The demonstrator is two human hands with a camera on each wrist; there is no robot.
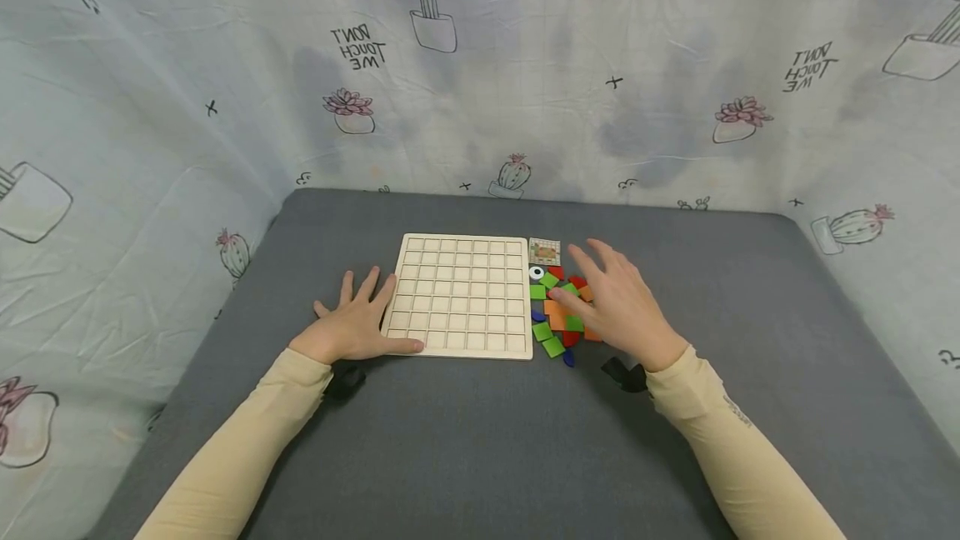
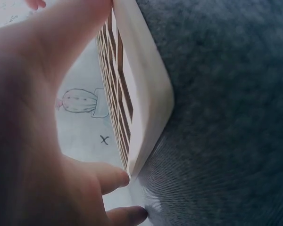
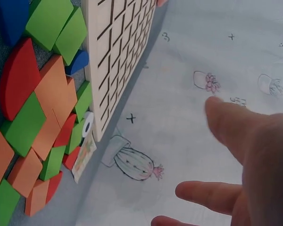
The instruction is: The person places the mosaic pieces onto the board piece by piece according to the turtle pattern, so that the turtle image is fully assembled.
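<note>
Hands apart, your left hand rests spread against the flat grid board, rows running crosswise; your right hand hovers near tiles, unseen from the left wrist.

Only text I can actually read is on the patterned cloth: "DON'T TOUCH ME", showing up twice and looking kinda backwards. One slogan is up past the left hand, the other one is beyond the right hand and further out to its right. Same cloth has little x or plus signs scattered past both hands. There's also dark lettering on the right sleeve, just back from the hand, but it's way too tiny to read.
</note>
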